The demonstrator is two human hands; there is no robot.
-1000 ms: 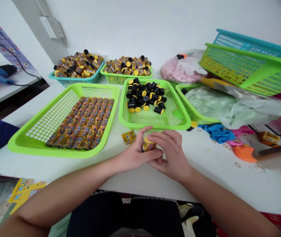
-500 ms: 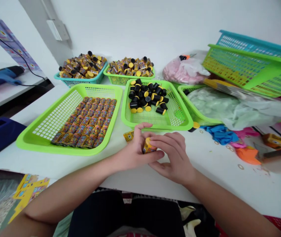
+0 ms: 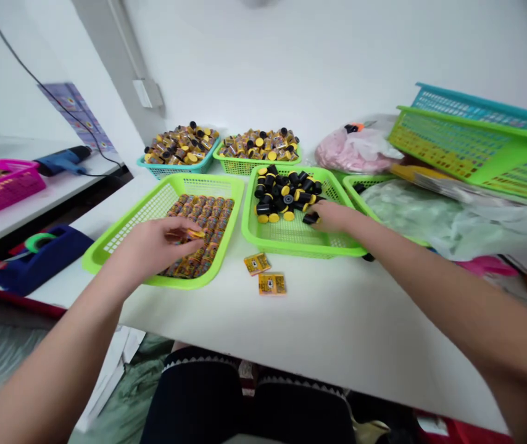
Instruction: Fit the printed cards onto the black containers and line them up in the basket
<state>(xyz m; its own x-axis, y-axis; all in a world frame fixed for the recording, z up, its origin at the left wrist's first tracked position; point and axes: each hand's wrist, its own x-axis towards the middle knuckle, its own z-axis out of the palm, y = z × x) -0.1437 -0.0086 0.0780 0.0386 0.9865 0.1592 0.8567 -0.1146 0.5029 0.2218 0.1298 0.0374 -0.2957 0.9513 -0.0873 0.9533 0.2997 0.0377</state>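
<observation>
A person's left hand (image 3: 155,246) pinches a yellow-capped labelled cylinder (image 3: 195,234) above neat rows in a lime-green basket (image 3: 208,182). The right hand (image 3: 332,216), fingers drawn narrow, sits at a black cylinder (image 3: 310,217) lying on its side, long axis pointing at that hand, inside the next basket (image 3: 291,246); any grip there cannot be told.

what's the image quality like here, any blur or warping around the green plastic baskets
Head view: lighting is soft and even, with no strong glare or hard shadows. The wide lens stretches the bare right forearm at the frame edge, and the green plastic basket looks skewed; labels in it are unreadable.
</observation>
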